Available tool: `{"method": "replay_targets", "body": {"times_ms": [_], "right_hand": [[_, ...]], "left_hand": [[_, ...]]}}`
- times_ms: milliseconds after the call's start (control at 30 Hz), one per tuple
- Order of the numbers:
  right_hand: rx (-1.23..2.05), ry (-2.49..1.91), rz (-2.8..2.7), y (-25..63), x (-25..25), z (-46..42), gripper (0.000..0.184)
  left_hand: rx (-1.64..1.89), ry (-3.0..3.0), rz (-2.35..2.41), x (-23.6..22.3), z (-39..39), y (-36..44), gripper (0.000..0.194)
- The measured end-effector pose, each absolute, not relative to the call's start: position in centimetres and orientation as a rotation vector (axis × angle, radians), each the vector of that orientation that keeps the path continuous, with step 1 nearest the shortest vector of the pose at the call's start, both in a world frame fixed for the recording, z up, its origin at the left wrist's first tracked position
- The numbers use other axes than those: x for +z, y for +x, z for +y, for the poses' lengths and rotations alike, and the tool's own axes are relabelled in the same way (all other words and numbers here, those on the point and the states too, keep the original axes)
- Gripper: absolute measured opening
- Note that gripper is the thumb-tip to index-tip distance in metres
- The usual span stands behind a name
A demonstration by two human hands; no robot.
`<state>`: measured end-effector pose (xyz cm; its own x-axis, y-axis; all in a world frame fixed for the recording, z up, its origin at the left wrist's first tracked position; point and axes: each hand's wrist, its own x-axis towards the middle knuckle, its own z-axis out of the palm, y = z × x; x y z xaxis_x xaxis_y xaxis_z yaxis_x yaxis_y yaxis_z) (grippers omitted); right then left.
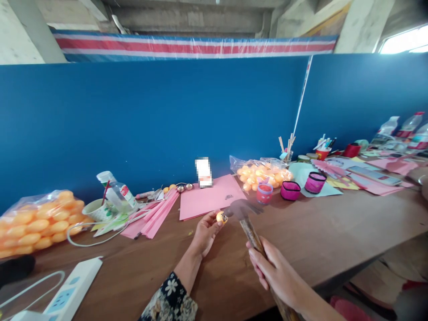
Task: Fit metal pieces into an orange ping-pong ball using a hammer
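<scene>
My left hand [204, 234] pinches an orange ping-pong ball [220, 217] above the brown table. The ball's right side looks dark and broken or opened; what is in it is too small to make out. Wrapped around the wooden handle of a claw hammer [251, 234] is my right hand [271, 263]. The blurred hammer head is just right of the ball; whether they touch I cannot tell. Behind the ball lies a stack of pink paper [200, 203].
Bags of orange balls [40, 223] stand at left and at the back [249, 171]. A plastic bottle [117, 194], pink paper strips [160, 214] and a power strip [72, 290] are on the left. Small pink baskets [290, 191] sit at right, before a blue partition [150, 111].
</scene>
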<state>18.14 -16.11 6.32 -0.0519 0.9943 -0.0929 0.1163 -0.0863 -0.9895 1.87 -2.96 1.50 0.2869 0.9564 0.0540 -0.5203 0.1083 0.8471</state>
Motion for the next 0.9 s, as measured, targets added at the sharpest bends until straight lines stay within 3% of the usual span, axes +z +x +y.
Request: {"method": "replay_targets", "body": {"times_ms": [900], "right_hand": [[1.259, -1.319, -1.286, 18.05, 5.85, -16.04, 0.028]], "left_hand": [[1.137, 0.932, 0.625, 1.65, -3.13, 1.89, 0.042]]}}
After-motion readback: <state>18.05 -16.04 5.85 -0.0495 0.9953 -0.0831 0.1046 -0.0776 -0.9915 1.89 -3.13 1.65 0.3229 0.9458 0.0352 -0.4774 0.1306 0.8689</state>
